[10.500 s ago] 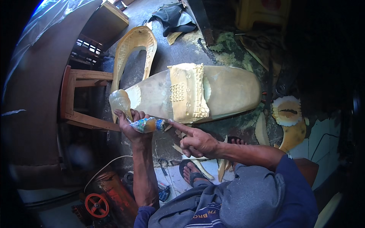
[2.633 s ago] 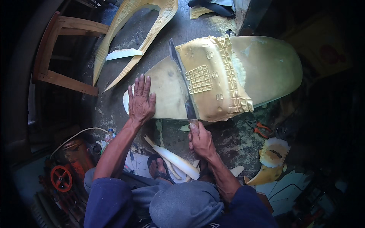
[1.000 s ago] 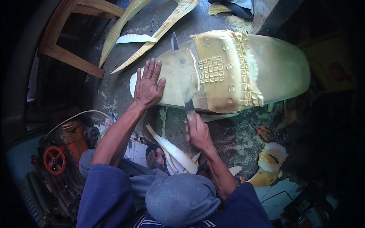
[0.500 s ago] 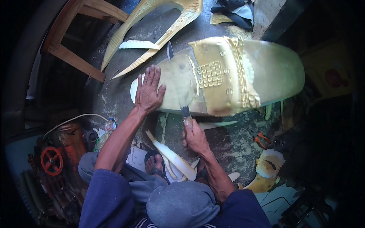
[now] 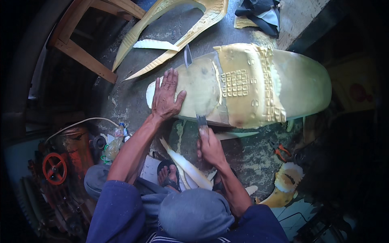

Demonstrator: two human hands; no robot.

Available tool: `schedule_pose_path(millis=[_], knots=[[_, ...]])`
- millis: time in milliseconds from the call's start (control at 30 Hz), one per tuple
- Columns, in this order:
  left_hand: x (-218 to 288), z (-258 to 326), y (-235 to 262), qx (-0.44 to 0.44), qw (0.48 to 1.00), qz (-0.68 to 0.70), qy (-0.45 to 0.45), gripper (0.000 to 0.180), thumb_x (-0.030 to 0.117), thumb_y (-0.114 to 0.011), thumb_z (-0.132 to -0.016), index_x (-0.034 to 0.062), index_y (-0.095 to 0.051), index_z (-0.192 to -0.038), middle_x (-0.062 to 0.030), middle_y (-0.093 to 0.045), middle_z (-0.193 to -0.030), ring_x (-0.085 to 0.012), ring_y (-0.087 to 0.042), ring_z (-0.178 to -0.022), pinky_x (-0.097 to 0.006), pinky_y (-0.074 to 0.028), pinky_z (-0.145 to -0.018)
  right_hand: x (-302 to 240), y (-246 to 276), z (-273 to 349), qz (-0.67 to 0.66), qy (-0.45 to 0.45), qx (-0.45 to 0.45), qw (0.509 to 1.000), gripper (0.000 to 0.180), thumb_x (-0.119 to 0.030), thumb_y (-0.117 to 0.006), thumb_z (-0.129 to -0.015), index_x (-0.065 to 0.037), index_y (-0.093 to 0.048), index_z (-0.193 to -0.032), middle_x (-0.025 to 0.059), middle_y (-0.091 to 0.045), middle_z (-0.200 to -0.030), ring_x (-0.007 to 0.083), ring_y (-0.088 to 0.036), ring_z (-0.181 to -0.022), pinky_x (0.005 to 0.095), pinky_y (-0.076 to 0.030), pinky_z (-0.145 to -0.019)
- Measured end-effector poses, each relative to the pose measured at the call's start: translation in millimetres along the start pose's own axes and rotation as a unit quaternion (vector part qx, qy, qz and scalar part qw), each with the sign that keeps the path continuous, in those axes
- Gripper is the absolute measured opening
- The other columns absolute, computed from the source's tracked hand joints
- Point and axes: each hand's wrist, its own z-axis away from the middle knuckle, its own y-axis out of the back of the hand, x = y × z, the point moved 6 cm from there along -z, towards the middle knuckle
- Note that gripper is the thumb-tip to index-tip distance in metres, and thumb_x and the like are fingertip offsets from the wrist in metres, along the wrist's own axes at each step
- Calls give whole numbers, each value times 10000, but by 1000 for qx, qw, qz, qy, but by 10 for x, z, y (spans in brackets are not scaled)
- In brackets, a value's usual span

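A long yellow foam seat pad (image 5: 291, 85) with a raised grid pattern lies on the concrete floor. My left hand (image 5: 167, 96) presses flat on its near, smooth end with fingers spread. My right hand (image 5: 210, 146) grips the handle of a long knife (image 5: 193, 91). The blade runs across the foam from the near edge to the far edge, just right of my left hand.
Cut foam strips (image 5: 183, 163) lie by my sandalled foot (image 5: 167, 175). A curved yellow foam offcut (image 5: 178, 24) and a wooden stool (image 5: 87, 48) are at the back left. Red pliers (image 5: 280, 150) lie at right, an orange machine with a red wheel (image 5: 54, 168) at left.
The view has shifted slightly. My left hand stays flat on the foam, and my right hand keeps the knife in the cut, drawn a little toward me.
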Motion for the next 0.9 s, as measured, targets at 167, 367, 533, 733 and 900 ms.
schedule_pose_path(millis=[167,367,533,733,900], knots=[[-161,-24,97,54,985,162,34,805,431,-466,-1053,-3,-142,-1649,-217,-239,-1697,-354,-240,-1575,-499,-118,-1286,141,-67,-5,29,-93,-14,995,350,-348,-383,-1127,-26,-508,-1067,74,-587,-655,191,-641,-507,385,-520,-468],[-374,-40,215,124,930,328,110,741,454,-410,-1095,29,-169,-1653,-225,-269,-1686,-349,-256,-1566,-370,-215,-1264,40,-122,-17,37,-3,-2,999,353,-344,-405,-1121,-21,-502,-1226,90,-611,-685,205,-654,-515,390,-529,-502],[-390,-49,218,123,929,334,100,714,468,-394,-1100,22,-244,-1636,-225,-309,-1670,-327,-274,-1563,-351,-223,-1255,20,-158,-56,36,-18,9,999,332,-344,-421,-1119,-26,-506,-1158,85,-598,-673,208,-646,-505,393,-527,-509],[-445,10,242,153,916,348,125,620,409,-380,-1121,47,-317,-1621,-201,-382,-1641,-311,-344,-1535,-354,-276,-1235,103,-232,-76,80,-105,4,991,357,-367,-399,-1126,-26,-497,-1082,83,-601,-692,209,-625,-491,381,-506,-477],[-464,27,260,174,899,383,122,597,385,-387,-1123,41,-343,-1608,-197,-398,-1633,-301,-366,-1524,-355,-280,-1236,-177,-257,-118,61,-1,6,998,335,-327,-398,-1128,-21,-519,-1189,82,-594,-665,188,-639,-502,378,-514,-475]])
